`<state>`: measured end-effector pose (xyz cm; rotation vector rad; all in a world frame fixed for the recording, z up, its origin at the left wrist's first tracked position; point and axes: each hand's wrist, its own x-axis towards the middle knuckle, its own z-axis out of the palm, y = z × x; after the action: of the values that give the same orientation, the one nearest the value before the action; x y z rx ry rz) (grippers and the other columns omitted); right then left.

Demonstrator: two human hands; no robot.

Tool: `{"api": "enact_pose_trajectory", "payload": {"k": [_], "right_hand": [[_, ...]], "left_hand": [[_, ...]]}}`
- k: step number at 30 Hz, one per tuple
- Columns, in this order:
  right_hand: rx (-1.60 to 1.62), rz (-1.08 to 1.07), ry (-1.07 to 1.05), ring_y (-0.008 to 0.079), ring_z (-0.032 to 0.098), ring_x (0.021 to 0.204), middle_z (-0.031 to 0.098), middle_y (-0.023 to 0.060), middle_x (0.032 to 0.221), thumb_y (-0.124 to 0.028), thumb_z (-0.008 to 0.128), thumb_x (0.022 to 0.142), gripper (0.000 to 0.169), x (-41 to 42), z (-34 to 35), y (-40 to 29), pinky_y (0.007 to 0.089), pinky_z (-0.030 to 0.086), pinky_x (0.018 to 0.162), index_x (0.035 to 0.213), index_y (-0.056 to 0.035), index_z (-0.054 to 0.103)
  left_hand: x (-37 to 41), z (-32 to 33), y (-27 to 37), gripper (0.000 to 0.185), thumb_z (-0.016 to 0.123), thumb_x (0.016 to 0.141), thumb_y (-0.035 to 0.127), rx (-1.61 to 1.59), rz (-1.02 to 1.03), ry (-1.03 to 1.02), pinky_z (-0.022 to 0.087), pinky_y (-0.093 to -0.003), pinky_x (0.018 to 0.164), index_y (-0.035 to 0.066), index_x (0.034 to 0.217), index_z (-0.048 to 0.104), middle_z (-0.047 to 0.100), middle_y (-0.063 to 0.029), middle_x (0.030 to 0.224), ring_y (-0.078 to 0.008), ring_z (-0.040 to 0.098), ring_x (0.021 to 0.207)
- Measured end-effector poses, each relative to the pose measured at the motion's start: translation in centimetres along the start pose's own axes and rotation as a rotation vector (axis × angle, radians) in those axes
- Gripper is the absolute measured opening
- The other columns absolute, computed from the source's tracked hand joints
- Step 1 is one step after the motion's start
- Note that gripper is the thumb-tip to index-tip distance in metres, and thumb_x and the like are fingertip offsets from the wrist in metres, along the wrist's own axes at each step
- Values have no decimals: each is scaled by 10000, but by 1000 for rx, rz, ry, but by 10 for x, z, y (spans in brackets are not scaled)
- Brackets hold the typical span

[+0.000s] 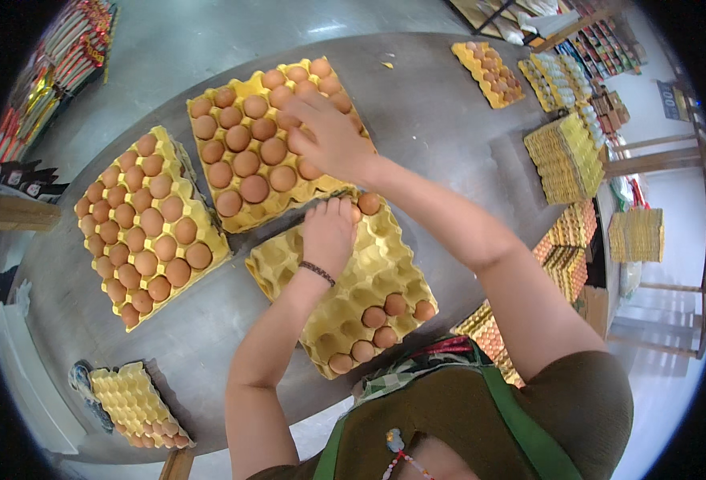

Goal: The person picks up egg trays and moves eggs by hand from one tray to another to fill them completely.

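Before me lies a yellow egg tray (329, 294), partly filled with brown eggs, most of them along its near edge. My left hand (330, 231), with a dark bracelet at the wrist, is at the far edge of this tray, its fingers around a brown egg (355, 214). Another brown egg (369, 203) sits in the corner beside it. Above a fuller egg tray (242, 225) reaches my right hand (323, 135), fingers spread over the eggs; whether it grips one is hidden. To the left stands a full tray of brown eggs (224, 252), stacked on other trays.
A partly filled tray (128, 390) lies at the lower left beside a dark blue bundle (86, 390). Another egg tray (473, 57) lies at the far right of the grey table (437, 126). Further right are stacked trays (560, 165) and trays with pale eggs (545, 72).
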<state>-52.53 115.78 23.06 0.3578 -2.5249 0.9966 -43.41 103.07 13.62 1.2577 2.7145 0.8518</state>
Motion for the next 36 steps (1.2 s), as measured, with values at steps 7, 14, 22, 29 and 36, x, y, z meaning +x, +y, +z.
{"api": "enact_pose_trajectory", "payload": {"k": [7, 14, 22, 29, 36], "right_hand": [[13, 316, 17, 280, 648, 952, 643, 112, 1068, -161, 671, 922, 301, -92, -42, -24, 380, 533, 824, 1202, -61, 624], [594, 529, -309, 103, 622, 939, 646, 44, 1022, -168, 687, 904, 453, -59, -15, -33, 279, 517, 793, 1302, -11, 536], [-200, 239, -36, 374, 646, 995, 664, 165, 1045, -309, 657, 910, 340, 91, 38, 42, 455, 530, 869, 1122, -54, 583], [-505, 44, -313, 343, 597, 1131, 623, 160, 1139, -303, 599, 960, 266, 126, 64, 88, 455, 534, 927, 1045, -72, 698], [-252, 128, 252, 374, 608, 1100, 673, 171, 1112, -281, 597, 937, 291, 57, 21, 93, 480, 514, 906, 1042, -22, 680]], "left_hand": [[-6, -28, 13, 457, 825, 748, 101, -343, -122, 368, 512, -426, 867, 36, 1151, 620, 652, -131, 1036, -340, 625, 995], [18, -86, -1, 436, 788, 769, 53, -349, -287, 620, 505, -422, 837, 79, 1177, 637, 614, -115, 1107, -322, 600, 1015], [30, -101, -44, 454, 716, 885, 101, -45, -277, 694, 429, -454, 1083, 32, 1316, 592, 560, -177, 1367, -358, 530, 1270], [11, -85, -89, 431, 650, 958, 177, 82, -385, 522, 386, -493, 1119, 38, 1356, 565, 468, -258, 1474, -412, 470, 1339], [10, -83, -90, 409, 636, 971, 189, 25, -421, 493, 396, -502, 1122, 3, 1328, 566, 448, -312, 1481, -460, 455, 1356]]}}
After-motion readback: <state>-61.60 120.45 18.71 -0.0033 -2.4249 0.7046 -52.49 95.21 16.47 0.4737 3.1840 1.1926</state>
